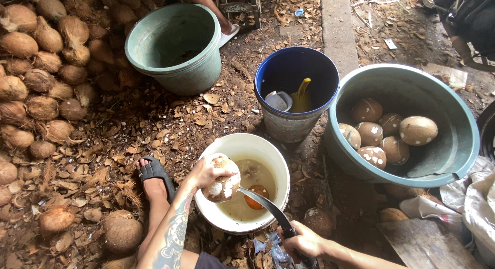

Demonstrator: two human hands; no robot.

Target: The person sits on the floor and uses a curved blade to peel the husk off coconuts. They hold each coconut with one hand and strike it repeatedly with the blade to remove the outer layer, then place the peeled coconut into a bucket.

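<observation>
Left hand (pixel 206 171) wrapped around a partly peeled coconut (pixel 223 180), held just above the rim of the white bucket (pixel 281 168), over its cloudy liquid with an orange scoop (pixel 256 196) floating inside. Right hand (pixel 304 242) closed tight on the handle of a curved knife (pixel 268 207), blade arcing up toward the underside of the coconut, tip close to or touching the shell; exact contact hard to tell.

Brown skin already shaved away in white patches, more left across the top and the far side. For a clean pass, probably best: nut kept steady over the bucket, blade laid shallow against the curve, thin shavings only, strokes directed away from the holding fingers, nut rotated a little after each cut so a fresh brown patch faces the edge. Risk, judging by the grip: thumb and fingertips near the blade's path, and a slippery wet shell.

To the right, a large grey-green basin (pixel 464 145) holding several peeled coconuts (pixel 392 132) speckled white. Behind the white bucket, a blue bucket (pixel 268 73) with a yellow jug inside. Further left, an empty green tub (pixel 201 68). Along the left edge, a heap of unpeeled husky coconuts (pixel 36 68). Sandalled foot (pixel 154 176) on a floor littered with shell chips.
</observation>
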